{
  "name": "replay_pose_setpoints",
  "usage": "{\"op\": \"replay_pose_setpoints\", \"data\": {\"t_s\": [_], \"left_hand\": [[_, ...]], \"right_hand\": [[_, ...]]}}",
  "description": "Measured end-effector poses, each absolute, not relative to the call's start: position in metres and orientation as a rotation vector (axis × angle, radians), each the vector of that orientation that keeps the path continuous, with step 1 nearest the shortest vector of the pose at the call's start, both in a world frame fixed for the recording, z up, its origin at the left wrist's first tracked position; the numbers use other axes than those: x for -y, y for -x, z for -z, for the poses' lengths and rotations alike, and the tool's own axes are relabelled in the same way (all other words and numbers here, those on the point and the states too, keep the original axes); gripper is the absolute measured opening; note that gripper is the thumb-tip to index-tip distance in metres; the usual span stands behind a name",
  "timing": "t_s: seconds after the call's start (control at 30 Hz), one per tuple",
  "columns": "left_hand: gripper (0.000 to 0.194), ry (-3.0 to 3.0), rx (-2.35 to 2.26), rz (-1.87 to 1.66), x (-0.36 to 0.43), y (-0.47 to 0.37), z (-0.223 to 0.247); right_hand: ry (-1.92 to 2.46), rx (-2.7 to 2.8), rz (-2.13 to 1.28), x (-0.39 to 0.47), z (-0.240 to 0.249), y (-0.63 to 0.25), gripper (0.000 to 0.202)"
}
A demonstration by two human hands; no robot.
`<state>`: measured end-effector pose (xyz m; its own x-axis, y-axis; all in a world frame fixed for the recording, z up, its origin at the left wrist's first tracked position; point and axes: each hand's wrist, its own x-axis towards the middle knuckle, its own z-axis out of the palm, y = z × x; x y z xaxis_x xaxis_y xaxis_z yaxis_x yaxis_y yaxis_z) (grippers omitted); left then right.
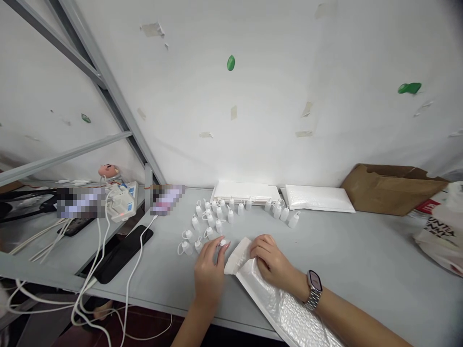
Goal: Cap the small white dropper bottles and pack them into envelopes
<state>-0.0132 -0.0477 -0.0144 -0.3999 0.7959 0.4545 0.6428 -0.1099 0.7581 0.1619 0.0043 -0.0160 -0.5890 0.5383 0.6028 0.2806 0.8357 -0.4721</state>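
Observation:
Between the thumb and fingers of my left hand (210, 268) is a small white squeeze bottle (223, 243), mostly hidden by the fingers. My right hand (268, 256), with a watch on its wrist, grips the open end of a white bubble mailer (296, 314). The mailer slants from the table toward me, its mouth pointing at my left hand. Just beyond my left hand, several similar bottles with looped cap straps stand in a loose cluster, one of them a bottle (186, 248) at its near left edge. A few more, including a bottle (294, 220), stand farther right.
Along the wall lie a stack of white mailers (246, 190) and another padded mailer (318, 198). A brown paper bag (390, 188) and a white plastic bag (443, 231) are at right. Left are a black phone (125, 253), cables, a power strip (123, 202) and a metal frame (104, 91).

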Motion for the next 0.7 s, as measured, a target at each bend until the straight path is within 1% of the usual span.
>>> {"op": "replay_pose_setpoints", "data": {"t_s": [0.07, 0.17, 0.27, 0.33, 0.4, 0.43, 0.5, 0.57, 0.63, 0.7], "left_hand": [[0.018, -1.412, -1.969, -1.599, 0.053, 0.008, 0.0], [0.02, -1.245, -1.872, -1.432, 0.054, 0.003, -0.011], [0.03, -1.19, -1.752, -1.277, 0.049, 0.001, -0.006], [0.026, -1.176, -1.627, -1.21, 0.046, -0.001, 0.002], [0.016, -1.233, -1.55, -1.181, 0.047, -0.006, 0.01], [0.018, -1.288, -1.557, -1.184, 0.048, -0.01, 0.013], [0.032, -1.467, -1.641, -1.156, 0.053, -0.018, 0.015], [0.039, -1.644, -1.622, -1.096, 0.057, -0.025, 0.013], [0.038, -1.765, -1.566, -1.039, 0.06, -0.027, 0.009], [0.034, -1.851, -1.585, -1.061, 0.06, -0.021, 0.005]], "right_hand": [[0.594, 2.232, -0.401, -0.003, 0.015, -0.161, 0.029], [0.581, 2.221, -0.355, -0.002, 0.014, -0.16, 0.028], [0.573, 2.202, -0.337, -0.002, 0.014, -0.161, 0.028], [0.573, 2.192, -0.346, -0.002, 0.013, -0.162, 0.028], [0.565, 2.183, -0.356, -0.003, 0.011, -0.162, 0.029], [0.561, 2.177, -0.355, -0.003, 0.011, -0.162, 0.029], [0.558, 2.163, -0.343, -0.003, 0.01, -0.162, 0.028], [0.561, 2.16, -0.329, -0.004, 0.01, -0.162, 0.027], [0.565, 2.17, -0.333, -0.004, 0.011, -0.163, 0.027], [0.572, 2.182, -0.356, -0.003, 0.011, -0.163, 0.027]]}}
